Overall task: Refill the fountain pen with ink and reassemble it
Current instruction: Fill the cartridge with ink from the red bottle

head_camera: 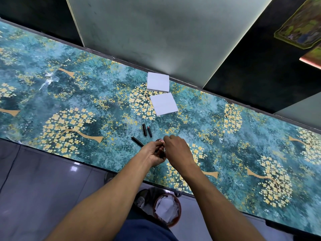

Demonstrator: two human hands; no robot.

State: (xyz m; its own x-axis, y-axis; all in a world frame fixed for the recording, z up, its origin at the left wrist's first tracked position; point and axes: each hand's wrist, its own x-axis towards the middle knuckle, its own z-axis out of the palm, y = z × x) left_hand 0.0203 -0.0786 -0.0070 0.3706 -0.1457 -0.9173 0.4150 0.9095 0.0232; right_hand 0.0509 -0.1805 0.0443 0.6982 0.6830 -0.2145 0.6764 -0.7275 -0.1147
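No readable brand, label or writing is seen on any item.

The left hand and the right hand are brought together at the middle of the surface, near its front edge. Both hands are curled closed around a small item with a reddish round top, seen between the fingertips; what the item is cannot be told, since most of it is hidden by the fingers.

A thin black pen part lies at 10 o'clock from the hands, its near end touching or passing under the left hand. Two short pen parts lie side by side at 11 o'clock, apart from the hands: a black one and one with a reddish tip.

Two white paper squares are placed at 12 o'clock: the nearer one well apart from the pen parts, the farther one against the back edge.

Open room is available to the left and right of the hands. A waste bin with paper stands on the floor below the front edge.
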